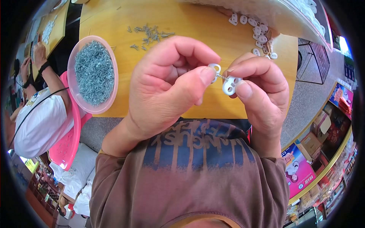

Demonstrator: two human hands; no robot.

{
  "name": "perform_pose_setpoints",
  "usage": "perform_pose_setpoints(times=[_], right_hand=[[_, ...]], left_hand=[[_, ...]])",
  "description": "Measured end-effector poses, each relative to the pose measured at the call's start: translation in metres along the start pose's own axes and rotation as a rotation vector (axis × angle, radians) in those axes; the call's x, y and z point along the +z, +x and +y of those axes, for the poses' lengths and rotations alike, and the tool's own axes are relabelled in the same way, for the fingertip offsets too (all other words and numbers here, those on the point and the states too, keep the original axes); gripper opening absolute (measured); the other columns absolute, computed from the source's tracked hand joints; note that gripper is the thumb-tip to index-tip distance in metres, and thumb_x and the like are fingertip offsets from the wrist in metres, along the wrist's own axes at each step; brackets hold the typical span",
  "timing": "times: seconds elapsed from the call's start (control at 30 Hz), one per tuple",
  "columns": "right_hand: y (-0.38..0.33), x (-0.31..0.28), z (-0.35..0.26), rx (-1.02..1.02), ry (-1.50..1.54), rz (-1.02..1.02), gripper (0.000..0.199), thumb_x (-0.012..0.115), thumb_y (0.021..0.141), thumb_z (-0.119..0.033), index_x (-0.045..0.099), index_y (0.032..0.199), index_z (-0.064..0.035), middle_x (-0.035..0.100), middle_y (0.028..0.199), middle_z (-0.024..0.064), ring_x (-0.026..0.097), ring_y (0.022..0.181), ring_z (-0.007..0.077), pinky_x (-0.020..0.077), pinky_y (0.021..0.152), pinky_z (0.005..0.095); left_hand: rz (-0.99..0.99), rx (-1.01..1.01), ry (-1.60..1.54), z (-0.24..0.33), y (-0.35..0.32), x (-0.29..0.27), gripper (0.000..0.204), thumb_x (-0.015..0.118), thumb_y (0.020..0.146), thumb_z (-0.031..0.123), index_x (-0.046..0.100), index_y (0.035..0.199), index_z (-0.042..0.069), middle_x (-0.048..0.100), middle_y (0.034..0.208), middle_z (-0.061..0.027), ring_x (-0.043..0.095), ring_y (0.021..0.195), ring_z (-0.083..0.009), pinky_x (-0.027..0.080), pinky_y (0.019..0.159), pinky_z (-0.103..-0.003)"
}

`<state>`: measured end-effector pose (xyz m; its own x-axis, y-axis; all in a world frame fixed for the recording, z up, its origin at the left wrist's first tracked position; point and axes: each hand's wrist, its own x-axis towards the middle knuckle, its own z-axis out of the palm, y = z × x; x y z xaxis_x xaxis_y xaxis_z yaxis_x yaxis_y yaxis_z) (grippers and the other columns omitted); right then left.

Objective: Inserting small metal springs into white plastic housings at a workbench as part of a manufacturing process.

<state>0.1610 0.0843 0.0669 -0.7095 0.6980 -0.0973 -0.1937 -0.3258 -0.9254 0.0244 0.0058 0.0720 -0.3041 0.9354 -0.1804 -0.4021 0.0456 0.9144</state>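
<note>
My left hand (167, 81) pinches a small white plastic piece with a ring end (215, 68) between thumb and fingers. Close beside it, my right hand (260, 89) grips a second white plastic piece with two holes (230, 86). A short thin metal spring (222, 77) runs between the two pieces. Both hands are held up over the near edge of a wooden table (125, 102), close to the camera.
A pink bowl (114, 81) full of small metal springs stands on the table's left. Loose springs (150, 35) lie farther back, white plastic pieces (260, 32) and a clear bag (281, 17) at back right. Another person (38, 114) sits at left.
</note>
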Motion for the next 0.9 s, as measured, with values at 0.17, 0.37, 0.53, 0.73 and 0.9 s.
perform_pose_setpoints(times=[0.17, 0.37, 0.53, 0.73, 0.9], right_hand=[[0.0014, -0.0008, 0.0022, -0.041, -0.009, -0.017, 0.016, 0.054, 0.073, -0.009, 0.053, 0.084, 0.0032, 0.052, 0.079, 0.0101, 0.048, 0.067, 0.0119, 0.0387, 0.059, 0.02], [0.0021, -0.0029, 0.004, -0.059, -0.008, -0.038, 0.016, 0.054, 0.073, -0.008, 0.053, 0.085, 0.0035, 0.051, 0.08, 0.0103, 0.048, 0.068, 0.0119, 0.0388, 0.06, 0.0201], [0.0018, -0.0019, 0.0039, -0.043, -0.001, -0.039, 0.016, 0.054, 0.073, -0.007, 0.054, 0.085, 0.0035, 0.051, 0.08, 0.0096, 0.047, 0.068, 0.0116, 0.0386, 0.06, 0.0202], [0.0027, -0.0035, 0.0039, -0.084, -0.113, -0.069, 0.014, 0.054, 0.073, -0.005, 0.054, 0.085, 0.0035, 0.051, 0.081, 0.0092, 0.047, 0.07, 0.0114, 0.0381, 0.061, 0.0201], [0.0018, -0.0024, 0.0052, -0.093, -0.129, -0.062, 0.015, 0.054, 0.073, -0.004, 0.053, 0.087, 0.0032, 0.051, 0.082, 0.0089, 0.048, 0.07, 0.0113, 0.0386, 0.061, 0.0201]], left_hand=[[-0.019, 0.002, 0.01, -0.0014, -0.0009, -0.0019, 0.016, 0.049, 0.076, 0.002, 0.047, 0.091, -0.003, 0.051, 0.069, -0.0044, 0.043, 0.051, -0.0056, 0.035, 0.047, -0.017], [-0.042, 0.046, 0.044, -0.0031, -0.0011, -0.0031, 0.015, 0.049, 0.076, 0.0, 0.047, 0.09, -0.003, 0.05, 0.07, -0.0042, 0.044, 0.051, -0.0054, 0.035, 0.047, -0.016], [-0.021, 0.042, 0.033, -0.0023, -0.0014, -0.001, 0.014, 0.049, 0.076, 0.0, 0.048, 0.089, -0.002, 0.05, 0.07, -0.0037, 0.044, 0.052, -0.0052, 0.036, 0.048, -0.016], [-0.066, 0.125, 0.23, 0.0, -0.0023, -0.0049, 0.014, 0.049, 0.075, -0.002, 0.048, 0.089, -0.002, 0.051, 0.073, -0.0042, 0.046, 0.055, -0.0049, 0.038, 0.05, -0.016], [-0.072, 0.109, 0.227, -0.0001, -0.0035, -0.0026, 0.013, 0.048, 0.076, -0.002, 0.048, 0.089, -0.001, 0.052, 0.074, -0.0045, 0.046, 0.055, -0.0046, 0.038, 0.05, -0.015]])
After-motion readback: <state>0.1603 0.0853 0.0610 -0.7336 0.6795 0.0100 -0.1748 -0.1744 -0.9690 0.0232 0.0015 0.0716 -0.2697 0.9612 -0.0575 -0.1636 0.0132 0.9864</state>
